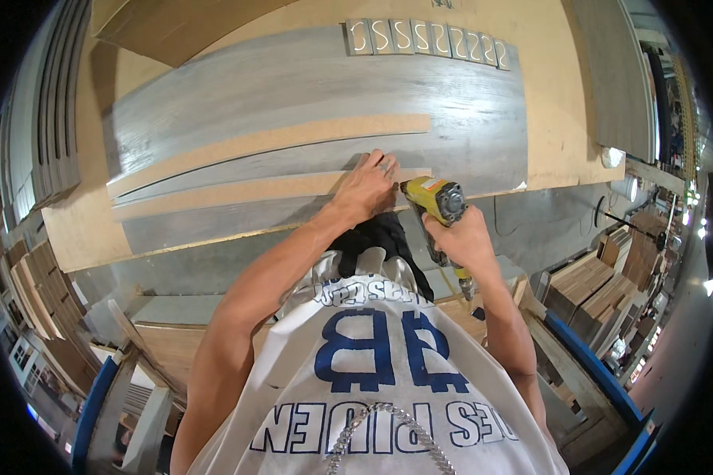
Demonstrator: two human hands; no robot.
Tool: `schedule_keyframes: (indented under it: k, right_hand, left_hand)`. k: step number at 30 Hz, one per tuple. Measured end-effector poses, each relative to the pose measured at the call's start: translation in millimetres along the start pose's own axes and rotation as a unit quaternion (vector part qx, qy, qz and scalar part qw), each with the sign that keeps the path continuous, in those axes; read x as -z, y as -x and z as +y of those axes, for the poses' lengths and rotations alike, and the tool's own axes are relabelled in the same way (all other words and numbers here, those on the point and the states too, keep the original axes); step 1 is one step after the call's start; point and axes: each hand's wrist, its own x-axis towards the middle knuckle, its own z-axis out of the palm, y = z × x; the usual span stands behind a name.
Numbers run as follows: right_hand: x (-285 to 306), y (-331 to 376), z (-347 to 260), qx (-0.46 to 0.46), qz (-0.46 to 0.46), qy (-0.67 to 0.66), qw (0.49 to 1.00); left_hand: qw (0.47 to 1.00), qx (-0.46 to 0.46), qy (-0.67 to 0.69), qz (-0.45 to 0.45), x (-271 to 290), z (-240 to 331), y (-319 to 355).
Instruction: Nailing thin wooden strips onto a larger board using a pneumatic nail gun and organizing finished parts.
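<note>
In my right hand is a yellow and black nail gun, its handle wrapped by my fingers and its nose at the right end of a wood strip. My left hand grips that near tan strip just left of the nose, fingers bent over it. A second tan strip with a grey edge lies beyond it, slightly slanted. Both rest on a wide grey wood-grain panel. What my left fingertips touch underneath is hidden.
Several small grey blocks with white squiggles line the panel's far right edge. The panel lies on a tan board. A cardboard box stands far left, beside stacked grey boards. More stacked boards sit at right, near a blue-edged rail.
</note>
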Motion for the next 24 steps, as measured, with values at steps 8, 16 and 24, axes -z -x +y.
schedule_keyframes:
  k: [8, 16, 24]
  right_hand:
    - [2.7, -15.1, -5.1, -0.008, 0.005, -0.028, 1.0]
    - [10.6, -23.4, 9.1, 0.011, 0.02, -0.034, 0.999]
    - [43.0, -83.0, 98.3, 0.127, 0.275, 0.235, 0.923]
  left_hand:
    - [0.998, -0.011, 0.052, 0.029, -6.7, -6.6, 0.4]
    - [0.99, 0.002, 0.103, 0.1, -5.0, -5.7, -4.0]
    - [0.976, 0.121, -0.017, 0.179, 37.5, -11.9, -37.6]
